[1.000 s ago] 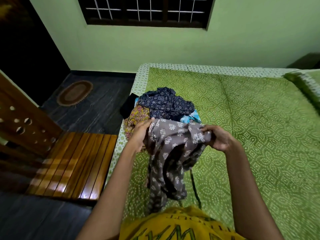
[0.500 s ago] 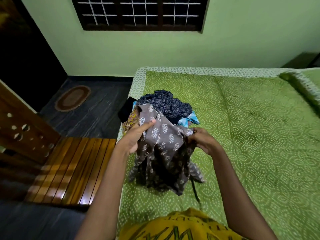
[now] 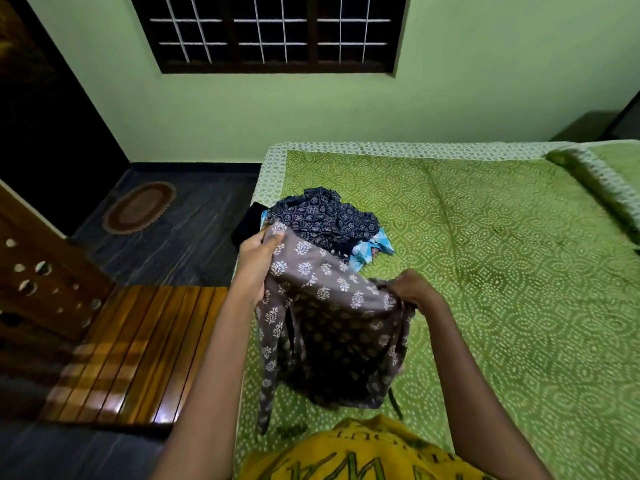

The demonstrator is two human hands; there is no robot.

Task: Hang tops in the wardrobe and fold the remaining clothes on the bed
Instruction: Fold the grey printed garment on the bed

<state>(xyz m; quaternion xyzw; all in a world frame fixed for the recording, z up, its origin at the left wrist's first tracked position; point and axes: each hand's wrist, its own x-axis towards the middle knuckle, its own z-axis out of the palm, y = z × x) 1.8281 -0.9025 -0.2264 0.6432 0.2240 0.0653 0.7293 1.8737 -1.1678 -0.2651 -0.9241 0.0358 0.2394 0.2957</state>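
Dim greenish indoor light — wide-angle bending at edges, soft corners.

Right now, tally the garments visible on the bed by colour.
Grey with white print: 1, the grey garment, held by the left hand and right hand
Navy patterned: 1, the navy garment
Light blue: 1, the light blue garment
Black: 1, the black garment at the bed edge
Total: 4 visible; the pile may hide more.
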